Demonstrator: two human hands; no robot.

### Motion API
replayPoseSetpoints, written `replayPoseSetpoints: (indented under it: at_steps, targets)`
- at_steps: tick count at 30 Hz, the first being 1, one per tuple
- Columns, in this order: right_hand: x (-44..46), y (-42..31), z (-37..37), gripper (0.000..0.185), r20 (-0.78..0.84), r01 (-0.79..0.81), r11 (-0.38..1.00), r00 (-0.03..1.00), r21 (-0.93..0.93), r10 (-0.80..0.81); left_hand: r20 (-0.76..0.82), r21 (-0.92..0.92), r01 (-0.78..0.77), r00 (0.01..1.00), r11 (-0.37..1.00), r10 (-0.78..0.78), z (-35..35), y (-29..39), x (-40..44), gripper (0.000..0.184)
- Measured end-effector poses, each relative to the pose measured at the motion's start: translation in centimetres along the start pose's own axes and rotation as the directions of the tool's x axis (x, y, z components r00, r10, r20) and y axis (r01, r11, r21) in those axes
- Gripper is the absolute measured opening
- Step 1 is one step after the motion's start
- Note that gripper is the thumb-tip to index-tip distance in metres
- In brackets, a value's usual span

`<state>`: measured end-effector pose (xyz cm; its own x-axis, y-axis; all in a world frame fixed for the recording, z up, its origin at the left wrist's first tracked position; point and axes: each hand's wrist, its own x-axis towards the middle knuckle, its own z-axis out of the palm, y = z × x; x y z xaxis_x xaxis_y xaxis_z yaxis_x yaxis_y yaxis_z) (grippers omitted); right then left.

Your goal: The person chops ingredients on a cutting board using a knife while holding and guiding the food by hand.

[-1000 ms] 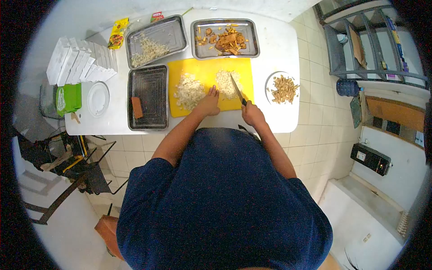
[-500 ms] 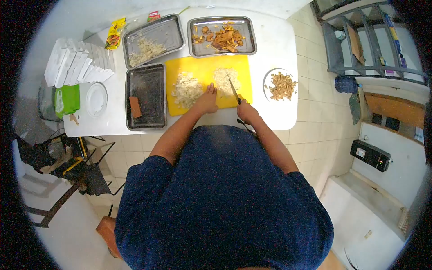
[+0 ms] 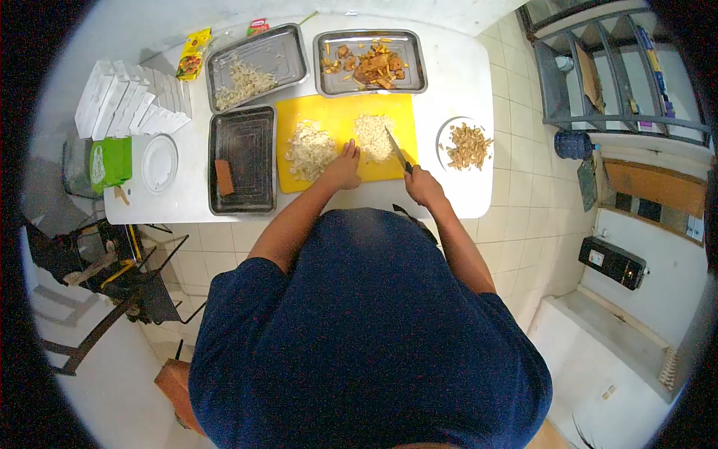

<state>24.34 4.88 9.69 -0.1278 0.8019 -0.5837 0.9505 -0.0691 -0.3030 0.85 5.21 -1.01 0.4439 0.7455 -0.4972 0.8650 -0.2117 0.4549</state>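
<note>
My right hand (image 3: 424, 186) grips the dark handle of a knife (image 3: 396, 147). Its blade angles up and left to the right-hand pile of pale chopped pieces (image 3: 372, 133) on a yellow cutting board (image 3: 340, 107). My left hand (image 3: 344, 169) lies on the board with fingers stretched out, between that pile and a coarser pale pile (image 3: 310, 151) on the left. What the pale food is, I cannot tell for sure.
Behind the board are a tray of browned pieces (image 3: 415, 76) and a tray of pale shreds (image 3: 290, 61). A dark tray (image 3: 243, 168) with a brown block stands left; a plate of brown pieces (image 3: 469, 147) stands right. White boxes (image 3: 112, 101) and a yellow packet (image 3: 194, 54) lie left.
My right hand has shifted right and slightly down with the knife, so the blade tip now sits nearer the pile's right side. My left hand has stayed nearly in place.
</note>
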Motion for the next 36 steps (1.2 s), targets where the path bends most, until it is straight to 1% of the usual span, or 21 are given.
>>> replayPoseSetpoints:
  at_steps: [2,6,9,10,13,16,20,23,26,29,32,35,36]
  targets:
    - [0.3,0.4,1.2,0.038,0.014,-0.015,1.000,1.000,0.005,0.015,0.000,0.001,0.001,1.000,1.000,-0.001,0.0,-0.1,0.0,0.090]
    - [1.2,1.3,5.2,0.033,0.058,-0.052,0.994,0.997,0.096,0.047,-0.001,0.013,-0.004,1.000,1.000,0.004,-0.1,-0.1,0.0,0.090]
    - [1.5,1.6,7.1,0.032,0.020,-0.068,0.995,0.998,0.069,0.067,0.011,0.002,0.004,1.000,1.000,-0.004,-0.5,0.1,0.0,0.090]
    - [1.9,1.7,7.2,0.033,0.012,-0.063,0.993,0.998,0.097,0.062,0.001,0.014,-0.002,1.000,1.000,0.002,-0.2,-0.1,0.1,0.090]
    - [1.9,1.3,5.0,0.038,0.109,-0.096,0.990,0.990,0.107,0.084,-0.005,0.005,-0.006,1.000,1.000,0.006,0.0,-0.2,0.1,0.089]
    - [1.5,0.9,2.5,0.040,0.039,0.000,1.000,0.999,0.024,-0.001,-0.007,-0.005,-0.009,1.000,1.000,0.009,-0.1,-0.3,0.0,0.089]
    - [0.7,-0.1,0.5,0.040,-0.033,0.010,0.999,0.999,-0.039,-0.011,-0.001,-0.006,0.000,1.000,1.000,0.000,-0.1,0.0,0.0,0.088]
    - [0.3,-0.7,-0.2,0.040,-0.021,0.012,0.998,1.000,-0.058,-0.014,-0.007,-0.001,-0.004,1.000,1.000,0.004,-0.1,-0.1,0.0,0.088]
    - [0.2,-1.4,-0.1,0.038,0.000,-0.008,0.996,1.000,-0.085,0.008,0.009,-0.029,-0.007,1.000,1.000,0.007,-0.7,0.0,-0.3,0.088]
    - [0.5,-1.3,0.8,0.036,0.042,0.001,0.998,0.999,-0.065,0.002,-0.015,-0.016,-0.018,1.000,1.000,0.018,0.2,-0.4,0.1,0.088]
    - [1.5,-0.3,4.1,0.034,0.038,-0.017,0.998,0.999,0.057,0.015,-0.042,-0.003,-0.021,0.999,1.000,0.021,0.6,-0.6,0.2,0.089]
    - [1.9,0.5,6.4,0.033,0.028,-0.042,0.998,0.999,0.051,0.041,-0.014,-0.032,-0.005,1.000,0.999,0.004,-0.3,0.0,-0.2,0.090]
    - [2.0,0.4,6.5,0.032,0.015,-0.013,0.998,1.000,0.062,0.012,-0.013,-0.027,-0.004,1.000,1.000,0.004,-0.3,-0.2,-0.1,0.090]
